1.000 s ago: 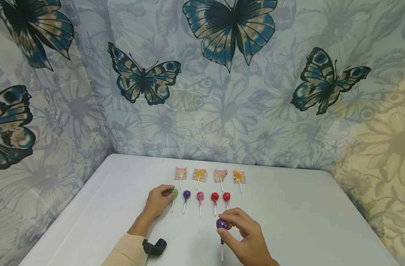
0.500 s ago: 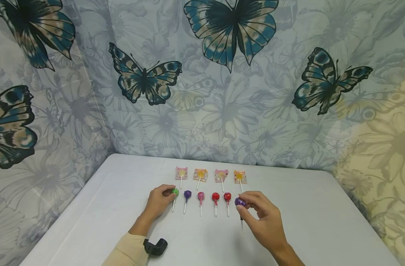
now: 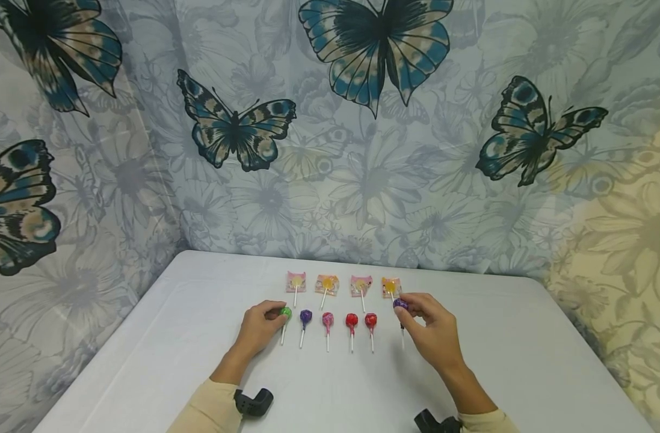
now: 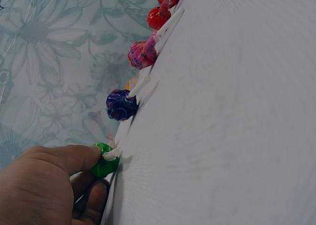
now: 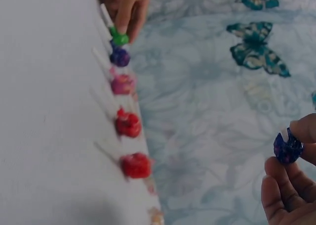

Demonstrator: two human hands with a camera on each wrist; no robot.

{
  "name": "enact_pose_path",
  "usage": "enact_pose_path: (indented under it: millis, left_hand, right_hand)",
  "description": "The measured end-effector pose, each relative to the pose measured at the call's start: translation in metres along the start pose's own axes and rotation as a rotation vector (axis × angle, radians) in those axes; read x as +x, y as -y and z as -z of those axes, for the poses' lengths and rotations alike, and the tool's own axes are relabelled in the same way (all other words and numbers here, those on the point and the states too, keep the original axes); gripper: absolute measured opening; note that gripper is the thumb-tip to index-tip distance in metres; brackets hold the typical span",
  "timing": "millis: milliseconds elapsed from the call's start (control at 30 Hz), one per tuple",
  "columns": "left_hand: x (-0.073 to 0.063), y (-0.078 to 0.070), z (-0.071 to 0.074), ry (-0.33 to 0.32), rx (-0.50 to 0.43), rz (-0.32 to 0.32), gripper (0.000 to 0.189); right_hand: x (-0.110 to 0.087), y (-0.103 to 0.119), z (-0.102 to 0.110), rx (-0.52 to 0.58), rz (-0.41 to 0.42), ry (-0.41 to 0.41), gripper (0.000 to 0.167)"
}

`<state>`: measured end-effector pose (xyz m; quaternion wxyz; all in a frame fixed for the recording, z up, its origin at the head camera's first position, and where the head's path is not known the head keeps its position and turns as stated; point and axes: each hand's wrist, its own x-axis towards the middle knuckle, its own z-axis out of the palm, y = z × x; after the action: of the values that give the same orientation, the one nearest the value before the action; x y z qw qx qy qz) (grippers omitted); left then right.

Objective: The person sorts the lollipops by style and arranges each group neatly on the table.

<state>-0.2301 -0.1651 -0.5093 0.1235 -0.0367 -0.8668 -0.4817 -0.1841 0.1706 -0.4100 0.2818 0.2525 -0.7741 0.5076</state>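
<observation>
My left hand pinches the head of a green lollipop that lies at the left end of a row on the table. Between the thumb and fingers of my right hand is a purple lollipop, its white stick pointing down toward me in the head view. That hand is at the row's right end, just below the rightmost bagged lollipop. Along the row between the hands lie another purple lollipop, a pink one and two red lollipops, sticks toward me.
Behind the row lie several flat lollipops in clear printed bags. The white table reaches back to a butterfly-patterned cloth, which also hangs at both sides. Black wrist devices sit at the sleeves.
My right hand has carried the purple lollipop away from me and to the right, from in front of the row to its right end. The left hand stays on the green lollipop.
</observation>
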Motion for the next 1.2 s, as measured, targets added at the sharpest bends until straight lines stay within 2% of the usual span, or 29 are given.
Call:
enact_pose_path:
  millis: [267,467,567,700,867,1200]
  left_hand:
    - [-0.001,-0.001,0.0,-0.001,-0.002,-0.014,0.028]
    - [-0.001,-0.002,0.0,-0.001,0.004,-0.021,0.028]
    - [-0.001,-0.002,0.0,-0.005,0.006,-0.007,0.028]
    - [-0.001,-0.002,0.001,-0.007,0.006,-0.005,0.027]
    - [-0.001,-0.003,0.0,-0.01,0.005,-0.005,0.027]
    - [-0.001,-0.003,0.001,-0.008,0.003,-0.026,0.027]
  right_hand:
    - [-0.01,-0.051,-0.01,-0.101,-0.118,-0.031,0.023]
    - [-0.017,-0.082,-0.012,-0.141,-0.074,-0.018,0.022]
    - [-0.018,-0.084,-0.015,-0.142,-0.095,-0.017,0.022]
    - [-0.017,-0.077,-0.018,-0.139,-0.186,-0.013,0.023]
    - [-0.019,-0.084,-0.021,-0.198,-0.271,0.008,0.024]
    - [-0.023,-0.093,-0.024,-0.263,-0.345,0.063,0.022]
